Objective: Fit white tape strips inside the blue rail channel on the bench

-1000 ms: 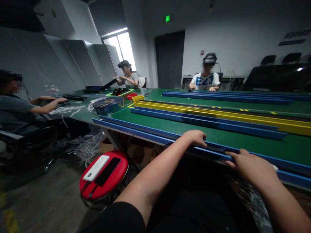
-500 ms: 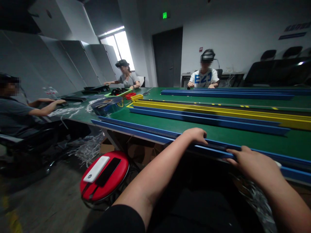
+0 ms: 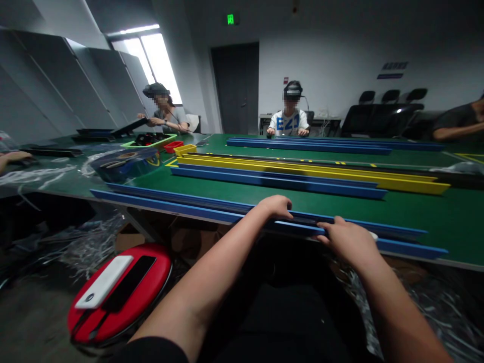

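A long blue channel rail (image 3: 151, 203) lies along the near edge of the table, with a dark strip (image 3: 304, 221) inside its groove. My left hand (image 3: 278, 206) is closed over the rail around its middle, its fingertips down in the groove. Just to the right, my right hand (image 3: 350, 239) grips the same rail, thumb at the front wall and fingers over the groove. My fingers hide part of the strip, so I cannot tell how firmly they hold it. A small white thing (image 3: 373, 235) shows behind my right wrist.
Beyond lie another blue rail (image 3: 280, 179), a yellow rail (image 3: 313, 173) and more blue rails (image 3: 306, 145) on the green table (image 3: 423, 212). Left are a clear-wrapped coil (image 3: 126, 164) and colored bins (image 3: 185, 149). A red stool (image 3: 151, 282) holds two phone-like devices. Co-workers sit around.
The view has swung to the right, so the rail's right end and another person now show. Both hands stay on the rail in nearly the same places. A co-worker at far left has lifted a dark rail.
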Available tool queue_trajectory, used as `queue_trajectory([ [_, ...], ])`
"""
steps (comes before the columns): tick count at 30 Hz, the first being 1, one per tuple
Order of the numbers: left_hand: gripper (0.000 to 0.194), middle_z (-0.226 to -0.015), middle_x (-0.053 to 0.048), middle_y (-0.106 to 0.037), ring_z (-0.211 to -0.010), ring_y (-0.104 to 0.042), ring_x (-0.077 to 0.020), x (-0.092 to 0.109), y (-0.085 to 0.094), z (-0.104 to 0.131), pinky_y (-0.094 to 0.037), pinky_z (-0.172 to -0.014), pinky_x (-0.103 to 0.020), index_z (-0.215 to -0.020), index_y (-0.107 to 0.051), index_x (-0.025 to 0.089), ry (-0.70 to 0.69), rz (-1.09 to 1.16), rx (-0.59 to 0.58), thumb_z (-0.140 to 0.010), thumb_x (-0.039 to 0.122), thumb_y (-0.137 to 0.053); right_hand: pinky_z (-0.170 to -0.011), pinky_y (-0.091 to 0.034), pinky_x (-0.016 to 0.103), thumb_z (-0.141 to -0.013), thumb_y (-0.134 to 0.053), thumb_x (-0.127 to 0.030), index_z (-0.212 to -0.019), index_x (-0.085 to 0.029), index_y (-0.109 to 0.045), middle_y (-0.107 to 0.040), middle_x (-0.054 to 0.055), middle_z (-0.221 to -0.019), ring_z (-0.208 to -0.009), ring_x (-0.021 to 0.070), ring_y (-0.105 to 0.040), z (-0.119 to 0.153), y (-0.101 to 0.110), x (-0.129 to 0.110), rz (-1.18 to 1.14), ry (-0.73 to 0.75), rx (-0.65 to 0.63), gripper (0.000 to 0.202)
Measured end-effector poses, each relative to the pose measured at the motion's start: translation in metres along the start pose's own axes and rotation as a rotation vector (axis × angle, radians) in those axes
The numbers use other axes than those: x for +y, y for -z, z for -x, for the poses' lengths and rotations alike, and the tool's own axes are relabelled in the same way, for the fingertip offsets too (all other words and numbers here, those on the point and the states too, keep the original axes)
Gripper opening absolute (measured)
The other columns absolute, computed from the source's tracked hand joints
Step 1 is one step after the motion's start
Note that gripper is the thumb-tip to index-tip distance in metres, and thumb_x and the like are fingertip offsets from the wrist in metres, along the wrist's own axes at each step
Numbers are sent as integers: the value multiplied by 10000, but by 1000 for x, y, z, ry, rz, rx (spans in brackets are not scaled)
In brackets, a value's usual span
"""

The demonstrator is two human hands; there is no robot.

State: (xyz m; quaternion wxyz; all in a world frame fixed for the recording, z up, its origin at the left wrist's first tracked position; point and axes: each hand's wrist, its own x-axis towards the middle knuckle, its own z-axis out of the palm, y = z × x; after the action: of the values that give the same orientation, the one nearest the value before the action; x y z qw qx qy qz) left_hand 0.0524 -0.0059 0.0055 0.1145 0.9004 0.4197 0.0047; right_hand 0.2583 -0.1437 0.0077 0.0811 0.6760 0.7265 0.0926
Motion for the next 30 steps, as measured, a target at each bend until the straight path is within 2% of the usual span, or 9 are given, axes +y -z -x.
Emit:
queue_trajectory([
  [12, 434, -1049, -17, -728, -929, -660, -196, 1, 1, 1, -492, -723, -234, -1100, -692, 269, 9, 12, 10, -717, 470, -651, -744, -482, 388, -914, -451, -556, -1292, -340, -611, -589, 108, -1025, -875, 263, -653, -1, 0, 0, -45, -24, -8, 463],
  [23, 419, -1070, -15, -724, -927, -660, -191, 1, 3, 2, -485, -698, -235, -1092, -686, 274, 7, 3, -3, -732, 484, -644, -726, -476, 370, -919, -461, -514, -1297, -343, -606, -595, 113, -1034, -863, 257, -657, 1, -1, 0, -14, -5, 12, 440],
  [30, 408, -1062, -33, -730, -925, -661, -202, -3, 1, 3, -486, -714, -257, -1094, -687, 261, -49, 9, -29, -760, 482, -611, -681, -481, 389, -913, -431, -538, -1338, -352, -575, -602, 117, -998, -831, 285, -657, -6, -17, 7, 33, 22, 6, 486],
])
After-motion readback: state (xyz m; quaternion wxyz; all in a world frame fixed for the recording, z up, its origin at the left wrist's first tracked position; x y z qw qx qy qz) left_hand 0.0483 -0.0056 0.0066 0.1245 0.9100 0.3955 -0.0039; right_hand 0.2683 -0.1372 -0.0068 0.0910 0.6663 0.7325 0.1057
